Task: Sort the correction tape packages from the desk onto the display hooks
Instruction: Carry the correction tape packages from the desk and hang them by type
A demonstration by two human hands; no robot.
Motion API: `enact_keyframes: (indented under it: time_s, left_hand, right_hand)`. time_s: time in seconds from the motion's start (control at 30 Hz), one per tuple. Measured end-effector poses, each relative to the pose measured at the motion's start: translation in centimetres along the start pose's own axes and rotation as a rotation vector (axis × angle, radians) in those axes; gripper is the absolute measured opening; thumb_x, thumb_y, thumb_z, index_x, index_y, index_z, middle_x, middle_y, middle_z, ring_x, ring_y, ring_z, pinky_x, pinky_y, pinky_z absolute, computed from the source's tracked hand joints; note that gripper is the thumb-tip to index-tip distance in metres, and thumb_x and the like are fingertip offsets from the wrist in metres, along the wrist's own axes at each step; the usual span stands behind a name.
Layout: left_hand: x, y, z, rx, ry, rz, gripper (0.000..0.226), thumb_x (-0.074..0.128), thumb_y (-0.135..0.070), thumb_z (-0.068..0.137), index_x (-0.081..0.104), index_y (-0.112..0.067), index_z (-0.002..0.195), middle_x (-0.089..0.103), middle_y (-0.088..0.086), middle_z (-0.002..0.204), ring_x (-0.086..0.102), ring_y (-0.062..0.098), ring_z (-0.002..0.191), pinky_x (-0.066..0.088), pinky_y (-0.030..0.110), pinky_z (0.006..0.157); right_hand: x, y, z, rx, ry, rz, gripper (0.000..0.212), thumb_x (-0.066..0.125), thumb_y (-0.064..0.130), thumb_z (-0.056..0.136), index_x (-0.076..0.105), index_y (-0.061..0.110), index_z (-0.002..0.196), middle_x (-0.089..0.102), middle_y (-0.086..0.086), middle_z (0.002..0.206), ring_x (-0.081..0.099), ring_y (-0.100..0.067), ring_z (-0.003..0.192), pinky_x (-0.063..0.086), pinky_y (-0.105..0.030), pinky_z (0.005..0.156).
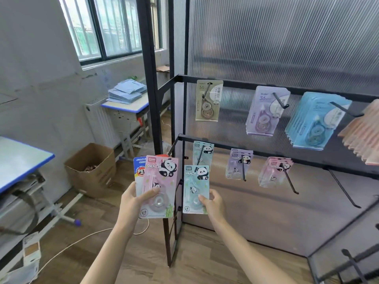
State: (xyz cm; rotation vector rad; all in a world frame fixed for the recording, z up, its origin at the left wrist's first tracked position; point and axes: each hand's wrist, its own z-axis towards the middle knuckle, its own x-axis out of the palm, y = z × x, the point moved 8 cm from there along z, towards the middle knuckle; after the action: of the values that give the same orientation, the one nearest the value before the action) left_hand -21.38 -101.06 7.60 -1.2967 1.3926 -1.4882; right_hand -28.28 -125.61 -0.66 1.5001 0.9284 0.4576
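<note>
1. The left hand (131, 198) holds a small stack of packages out in front of the black rack (225, 138). Its grip is pinching the stack, with the thumb pressed on the front.
2. The front one in the stack is a pink panda package (159, 187). A blue and white package (139, 167) peeks out behind it.
3. The right hand (214, 203) holds a blue panda package (195, 189) by its lower right corner. Its grip is pinching that one package between thumb and fingers, just in front of the rack's left post.
4. On the rack's lower bar hang more panda packages: blue ones (203, 153) nearest the left post, then purple ones (239, 163), then pink ones (274, 171).
5. On the rack's upper bar hang a beige package (208, 100), a purple package (265, 110), a thick bunch of blue packages (313, 121) and some orange packages (363, 136) at the right edge.
6. Left of the rack, on the floor, sits an open cardboard box (92, 169).
7. Farther left of the rack, a bench (18, 158) with a blue rim shows at the edge.
8. Behind the rack's left side, under the window (110, 27), a second bench (131, 105) carries a pile of blue papers (127, 91).
</note>
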Motion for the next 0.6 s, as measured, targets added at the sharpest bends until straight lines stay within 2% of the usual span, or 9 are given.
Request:
enact_keyframes:
  time_s: [0.1,0.17,0.23,0.33,0.43,0.6]
  left_hand:
    - [0.0,0.3,0.6,-0.026,0.018,0.008,0.066,0.087,-0.029,0.046,0.065,-0.009,0.105,0.076,0.011,0.098,0.073,0.032,0.085,0.058,0.046,0.079]
    - [-0.1,0.5,0.9,-0.033,0.029,0.012,0.073,0.085,-0.034,0.042,0.064,-0.008,0.107,0.075,0.012,0.100,0.072,0.034,0.088,0.057,0.048,0.083]
    - [-0.2,0.6,1.1,-0.040,0.045,0.006,0.075,0.084,-0.032,0.044,0.063,-0.006,0.110,0.074,0.015,0.102,0.071,0.037,0.092,0.056,0.051,0.085]
    - [-0.3,0.6,1.5,-0.042,0.072,0.014,0.074,0.085,-0.032,0.045,0.063,-0.006,0.111,0.074,0.015,0.103,0.071,0.037,0.092,0.057,0.048,0.082]
    - [-0.2,0.7,1.8,-0.054,0.115,0.019,0.075,0.085,-0.031,0.045,0.061,-0.005,0.111,0.074,0.015,0.102,0.073,0.033,0.088,0.060,0.037,0.071]
    - [0.5,0.8,2.2,-0.054,0.186,0.031,0.070,0.084,-0.031,0.051,0.061,-0.008,0.113,0.074,0.014,0.103,0.072,0.035,0.090,0.060,0.039,0.074]
  right_hand:
    - [0.4,1.0,2.6,-0.039,-0.010,-0.112,0.023,0.059,0.016,0.094,0.062,0.016,0.116,0.066,0.004,0.103,0.063,-0.010,0.083,0.044,-0.017,0.061]
    - [0.5,1.8,5.0,-0.073,-0.032,-0.267,0.031,0.054,0.018,0.096,0.059,0.014,0.126,0.066,0.001,0.114,0.063,-0.020,0.099,0.048,-0.026,0.074]
    - [0.8,2.3,7.7,-0.081,-0.042,-0.378,0.036,0.051,0.018,0.097,0.057,0.011,0.131,0.065,-0.006,0.121,0.061,-0.027,0.108,0.047,-0.033,0.086]
    - [1.2,2.2,11.0,-0.047,-0.039,-0.456,0.032,0.050,0.020,0.096,0.059,0.008,0.124,0.066,-0.012,0.118,0.061,-0.032,0.105,0.049,-0.040,0.089]
    - [1.3,1.8,13.3,-0.019,-0.032,-0.477,0.031,0.051,0.020,0.095,0.060,0.006,0.121,0.066,-0.014,0.115,0.062,-0.033,0.103,0.050,-0.040,0.088]
    - [0.7,2.2,13.8,0.076,0.000,-0.524,0.038,0.050,0.019,0.097,0.051,0.001,0.131,0.058,-0.017,0.129,0.056,-0.032,0.116,0.045,-0.038,0.098]
